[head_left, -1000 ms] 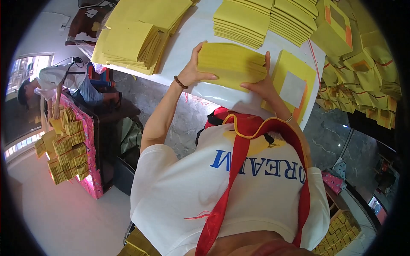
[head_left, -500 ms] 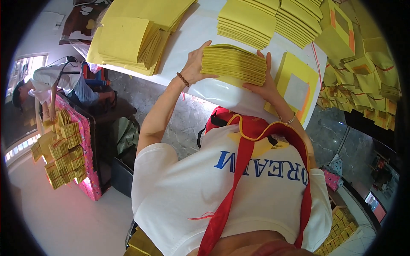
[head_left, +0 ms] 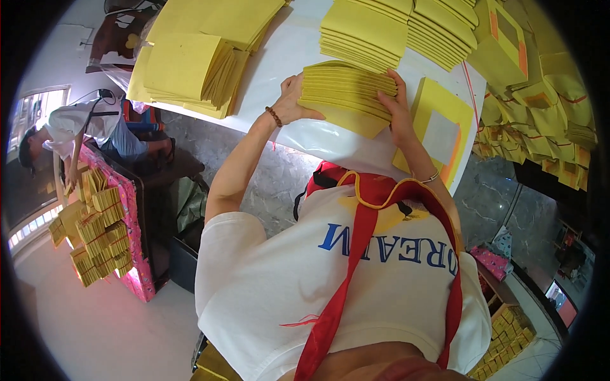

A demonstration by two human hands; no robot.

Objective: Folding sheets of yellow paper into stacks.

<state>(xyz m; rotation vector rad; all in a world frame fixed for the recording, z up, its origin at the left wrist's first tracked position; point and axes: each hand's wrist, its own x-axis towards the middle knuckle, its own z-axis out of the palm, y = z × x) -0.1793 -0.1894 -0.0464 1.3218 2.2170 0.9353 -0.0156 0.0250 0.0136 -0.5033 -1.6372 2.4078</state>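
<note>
A thick stack of yellow paper sheets [head_left: 346,95] is clasped between both my hands, above the near edge of the white table [head_left: 286,44]. My left hand [head_left: 289,101], with a bead bracelet at the wrist, presses the stack's left end. At the right end my right hand [head_left: 395,109] lies with its fingers over the top sheets. The stack is tilted so that its layered edge faces me.
More yellow stacks lie on the table at far left [head_left: 190,63] and behind [head_left: 375,32]. A yellow sheet with a pale square [head_left: 438,127] lies to the right, with folded yellow packets [head_left: 540,108] beyond it. Another person [head_left: 70,127] works at a pink table holding yellow bundles [head_left: 95,228].
The stack has gone from lying flat in my hands to tilted with its edge showing. Both hands have moved it a little farther over the table.
</note>
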